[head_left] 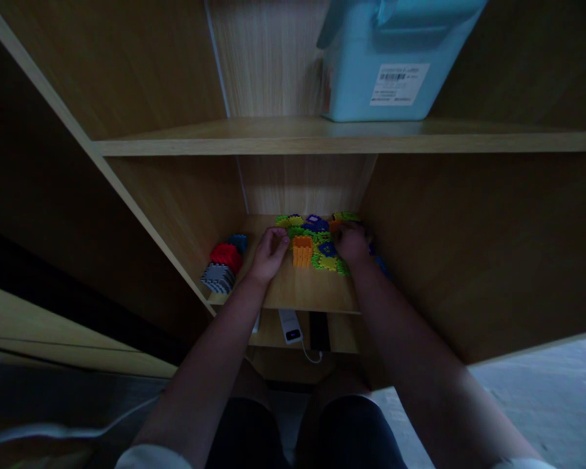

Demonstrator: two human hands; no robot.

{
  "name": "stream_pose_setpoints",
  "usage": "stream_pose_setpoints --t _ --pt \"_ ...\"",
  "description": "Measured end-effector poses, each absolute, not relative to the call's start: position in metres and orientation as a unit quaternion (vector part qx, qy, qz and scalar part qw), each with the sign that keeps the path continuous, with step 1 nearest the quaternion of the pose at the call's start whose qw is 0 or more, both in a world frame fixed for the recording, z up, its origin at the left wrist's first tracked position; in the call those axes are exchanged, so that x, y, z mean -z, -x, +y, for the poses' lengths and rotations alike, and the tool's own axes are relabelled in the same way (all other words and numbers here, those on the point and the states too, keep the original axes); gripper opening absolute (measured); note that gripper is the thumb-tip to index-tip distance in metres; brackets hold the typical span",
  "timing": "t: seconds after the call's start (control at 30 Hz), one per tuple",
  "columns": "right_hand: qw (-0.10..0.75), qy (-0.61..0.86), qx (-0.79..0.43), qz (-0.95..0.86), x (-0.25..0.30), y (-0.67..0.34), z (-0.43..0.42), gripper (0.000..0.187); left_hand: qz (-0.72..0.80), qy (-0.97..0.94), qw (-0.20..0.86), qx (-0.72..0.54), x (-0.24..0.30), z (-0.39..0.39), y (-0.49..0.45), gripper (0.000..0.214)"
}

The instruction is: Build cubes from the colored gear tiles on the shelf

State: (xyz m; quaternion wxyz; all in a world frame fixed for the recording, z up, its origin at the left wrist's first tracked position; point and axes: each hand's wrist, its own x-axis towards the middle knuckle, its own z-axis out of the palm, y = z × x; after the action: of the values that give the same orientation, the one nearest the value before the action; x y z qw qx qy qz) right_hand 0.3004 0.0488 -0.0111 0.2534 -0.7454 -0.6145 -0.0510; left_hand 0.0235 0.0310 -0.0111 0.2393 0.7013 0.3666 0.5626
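Inside the lower cupboard compartment, my left hand [270, 253] is beside the left edge of a pile of interlocking plastic toy pieces [328, 262]. Its thumb and forefinger curl toward each other in a pinch; anything between their tips is too small to make out. My right hand [351, 242] reaches over the pile's right side, its fingers closed at an orange interlocking toy piece [334, 225] and partly hidden by the back of the hand. Between my hands stands an orange box-shaped stack of pieces [302, 253]. The pile is green, yellow and blue.
At the compartment's left stand grey [219, 277], red [227, 257] and blue pieces [237, 243]. A blue bin [385, 78] sits on the upper shelf [273, 142]. Below lie a white device with a cable [290, 326] and a black flat object [319, 331]. Side panels flank both arms.
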Motion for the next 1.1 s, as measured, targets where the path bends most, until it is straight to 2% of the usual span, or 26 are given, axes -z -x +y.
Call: stream_pose_setpoints --t 0.4,0.7,0.9,1.1 --pt "0.355 0.673 0.089 -0.642 0.002 -0.308 0.047 0.043 0.378 -0.705 0.215 -0.561 0.006 0.025 -0.024 0.037" --pt "0.197 0.748 0.068 -0.631 0.018 -0.302 0.052 0.048 0.376 -0.701 0.216 -0.567 0.008 0.027 -0.024 0.036" --pt "0.169 0.751 0.068 -0.634 0.018 -0.301 0.053 0.050 0.380 -0.704 0.211 -0.562 0.007 0.027 -0.023 0.037" --pt "0.185 0.753 0.069 -0.628 0.019 -0.301 0.052 0.057 0.377 -0.702 0.214 -0.565 0.007 0.027 -0.023 0.038"
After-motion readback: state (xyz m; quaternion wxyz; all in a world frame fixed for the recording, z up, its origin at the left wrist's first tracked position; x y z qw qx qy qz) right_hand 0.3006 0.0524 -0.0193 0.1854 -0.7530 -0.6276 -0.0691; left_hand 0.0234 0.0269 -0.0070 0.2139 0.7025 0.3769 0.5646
